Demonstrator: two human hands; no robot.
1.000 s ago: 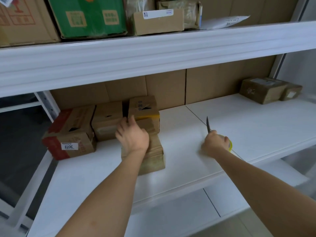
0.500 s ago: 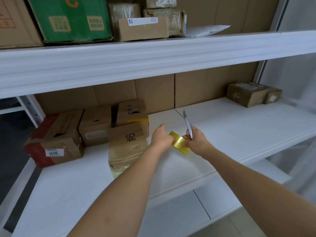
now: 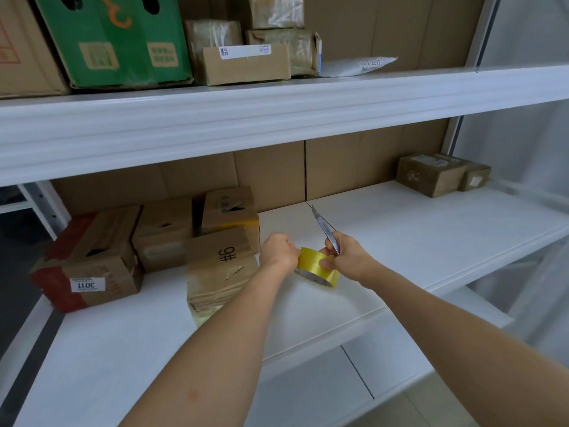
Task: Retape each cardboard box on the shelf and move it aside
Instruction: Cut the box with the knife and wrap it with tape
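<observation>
Hands meet above the white shelf (image 3: 431, 241): right hand (image 3: 348, 260) grips tape roll (image 3: 317, 268) and knife (image 3: 326, 229); left hand (image 3: 278, 251) curls shut at the roll's edge, beside the "9#" box (image 3: 220, 266).

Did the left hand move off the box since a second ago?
Yes. The left hand left the top of the 9# box and went right, to the yellow tape roll that the right hand holds.

Both bare forearms reaching forward and converging, left hand (image 3: 278, 251) curled closed in a pinching grip, right hand (image 3: 349, 258) fingers wrapped closed, knuckles rightward.
</observation>
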